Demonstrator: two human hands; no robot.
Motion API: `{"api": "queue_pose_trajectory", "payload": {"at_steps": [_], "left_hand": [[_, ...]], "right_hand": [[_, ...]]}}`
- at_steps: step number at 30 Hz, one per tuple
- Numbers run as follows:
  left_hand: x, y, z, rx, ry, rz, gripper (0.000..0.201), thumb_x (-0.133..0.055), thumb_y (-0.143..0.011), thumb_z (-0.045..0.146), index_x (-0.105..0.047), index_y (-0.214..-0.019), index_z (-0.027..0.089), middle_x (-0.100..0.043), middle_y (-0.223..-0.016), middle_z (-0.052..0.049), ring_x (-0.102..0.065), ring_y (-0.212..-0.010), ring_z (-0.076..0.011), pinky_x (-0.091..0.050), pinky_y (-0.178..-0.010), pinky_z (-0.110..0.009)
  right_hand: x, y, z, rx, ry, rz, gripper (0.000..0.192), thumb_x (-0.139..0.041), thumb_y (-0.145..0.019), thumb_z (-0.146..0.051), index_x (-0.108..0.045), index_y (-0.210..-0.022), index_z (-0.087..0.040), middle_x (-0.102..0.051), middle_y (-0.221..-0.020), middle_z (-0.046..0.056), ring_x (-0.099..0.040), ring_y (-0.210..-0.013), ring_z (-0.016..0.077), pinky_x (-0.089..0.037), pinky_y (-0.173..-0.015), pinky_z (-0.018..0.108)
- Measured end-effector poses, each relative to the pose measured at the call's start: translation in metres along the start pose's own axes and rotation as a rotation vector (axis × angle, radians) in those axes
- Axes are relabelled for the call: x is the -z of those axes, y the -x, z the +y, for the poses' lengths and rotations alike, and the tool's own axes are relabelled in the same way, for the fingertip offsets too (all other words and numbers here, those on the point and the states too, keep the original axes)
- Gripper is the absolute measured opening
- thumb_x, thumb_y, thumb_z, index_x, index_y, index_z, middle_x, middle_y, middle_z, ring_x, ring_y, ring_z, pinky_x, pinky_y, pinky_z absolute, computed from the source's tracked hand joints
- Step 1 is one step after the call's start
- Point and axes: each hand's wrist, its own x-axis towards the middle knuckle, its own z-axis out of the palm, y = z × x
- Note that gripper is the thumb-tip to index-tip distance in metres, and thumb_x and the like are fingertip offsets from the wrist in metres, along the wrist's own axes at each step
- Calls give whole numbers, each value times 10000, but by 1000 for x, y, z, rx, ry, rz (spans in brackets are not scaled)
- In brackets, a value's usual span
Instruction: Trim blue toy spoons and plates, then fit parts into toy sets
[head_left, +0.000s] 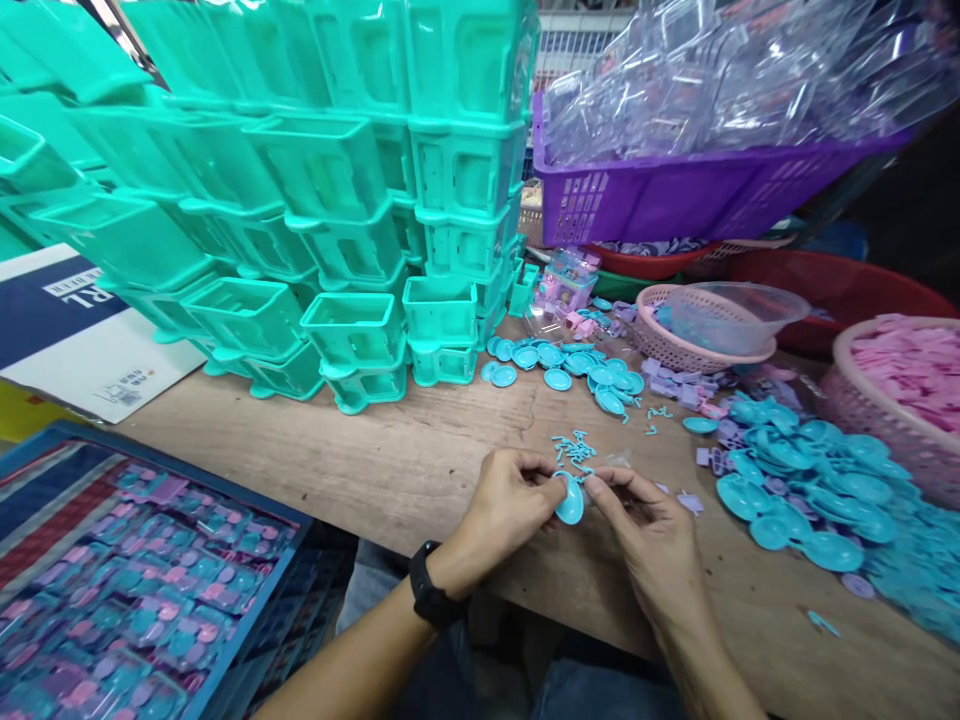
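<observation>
Turquoise disc (570, 500), teal stacked tubs (352, 330), purple basket (675, 195), pink woven baskets (675, 345), black wristband (431, 595).

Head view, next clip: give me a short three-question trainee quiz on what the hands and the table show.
1. True or false: both hands pinch one small blue oval piece above the wooden table.
2. Which wrist carries the black watch? A) left B) right C) neither
3. What fills the purple basket at the back?

Key
1. True: the left hand and the right hand meet on it at the fingertips.
2. A.
3. Clear plastic pieces, heaped above its rim.
</observation>
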Motion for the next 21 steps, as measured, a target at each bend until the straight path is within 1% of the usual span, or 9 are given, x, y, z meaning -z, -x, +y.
{"api": "queue_pose_trajectory", "payload": {"at_steps": [4,6,9,12,14,18,19,21], "left_hand": [[-1,-1,-2,-19,-25,-6,146,-594,-727,120,-681,-612,142,-599,-514,18,-505,-428,-86,-388,-435,-186],[-1,-1,-2,-25,-29,-8,149,-582,-727,122,-686,-623,138,-599,-520,18,-498,-425,-85,-389,-431,-188],[-2,-1,-2,-7,-4,-16,153,-569,-726,133,-666,-607,142,-582,-510,22,-486,-412,-87,-396,-420,-194],[-3,-1,-4,-6,-7,-22,172,-563,-726,149,-620,-563,153,-553,-482,25,-472,-403,-88,-359,-408,-193],[-4,-2,-7,-57,-35,-7,172,-562,-736,165,-624,-576,149,-550,-488,23,-466,-421,-89,-323,-416,-195],[-9,-4,-17,-272,-142,14,179,-578,-751,182,-649,-595,131,-539,-524,21,-441,-501,-83,-285,-474,-203],[-12,-5,-19,-298,-161,4,182,-581,-756,184,-656,-600,127,-544,-534,19,-441,-515,-84,-291,-487,-205],[-16,-10,-19,-286,-166,-48,192,-593,-781,217,-678,-640,119,-571,-561,8,-462,-526,-92,-314,-499,-208]], "right_hand": [[1,0,3,4,20,-10,286,-762,-791,-494,-760,-808,-209,-748,-753,40,-685,-692,197,-565,-635,288],[2,0,6,25,64,-23,262,-731,-823,-478,-748,-825,-216,-744,-766,30,-681,-698,189,-554,-643,279],[4,1,11,109,217,-28,238,-679,-871,-460,-726,-847,-227,-739,-790,24,-679,-729,191,-538,-681,284],[5,3,15,221,359,-31,218,-637,-910,-436,-709,-861,-236,-732,-813,27,-680,-762,197,-530,-721,293],[5,4,16,268,388,-25,204,-611,-933,-414,-703,-881,-240,-729,-814,24,-684,-751,190,-534,-705,281],[12,0,15,338,395,-60,172,-621,-919,-386,-711,-871,-247,-733,-782,11,-691,-699,173,-543,-656,246],[15,-2,15,346,392,-77,172,-631,-908,-389,-717,-861,-248,-737,-774,10,-693,-690,172,-545,-650,241],[24,-8,16,308,381,-110,193,-648,-886,-414,-730,-843,-244,-752,-772,13,-703,-688,176,-551,-642,237]]}}
